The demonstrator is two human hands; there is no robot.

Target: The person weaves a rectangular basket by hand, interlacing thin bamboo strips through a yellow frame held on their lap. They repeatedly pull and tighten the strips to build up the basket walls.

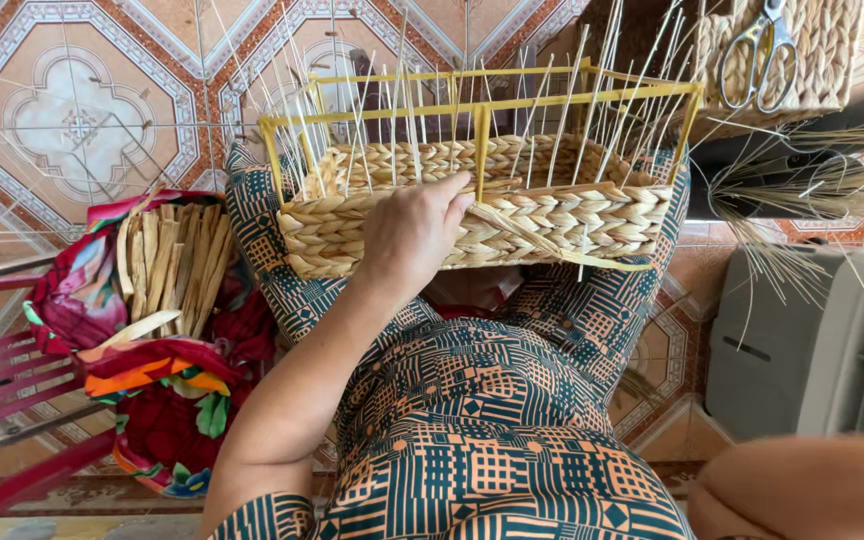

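My left hand rests on the near wall of the half-woven basket, which sits on my lap; its fingers are curled over the braided rim, pinching a flat straw strand. The right hand is out of view.

Tiled floor, orange and cream octagon pattern, lit by bright daylight. Red slatted bench at left. Grey vented plastic box at right. Dark table edge stood above it.
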